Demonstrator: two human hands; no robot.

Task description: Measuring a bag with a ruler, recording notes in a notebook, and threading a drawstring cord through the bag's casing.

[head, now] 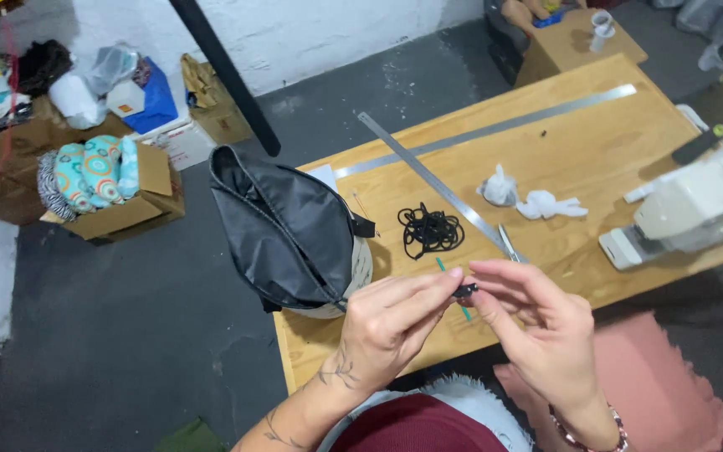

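Note:
My left hand (pixel 387 322) and my right hand (pixel 537 322) meet above the near edge of a wooden table (pixel 596 151). Between their fingertips they pinch a small black plastic piece (pixel 464 290), likely a cord stopper or zipper pull. Under it a thin green stick (pixel 453 289) lies on the table. A black pouch with a zipper and light lining (pixel 290 230) stands at the table's left corner, just left of my left hand. A tangle of black cord (pixel 430 228) rests beyond my hands.
Two long metal rulers (pixel 428 172) cross the table. White crumpled scraps (pixel 529 199) and scissors (pixel 508 243) lie mid-table. A white sewing machine (pixel 696 205) stands at right. Cardboard boxes with fabric (pixel 106 188) sit on the grey floor at left.

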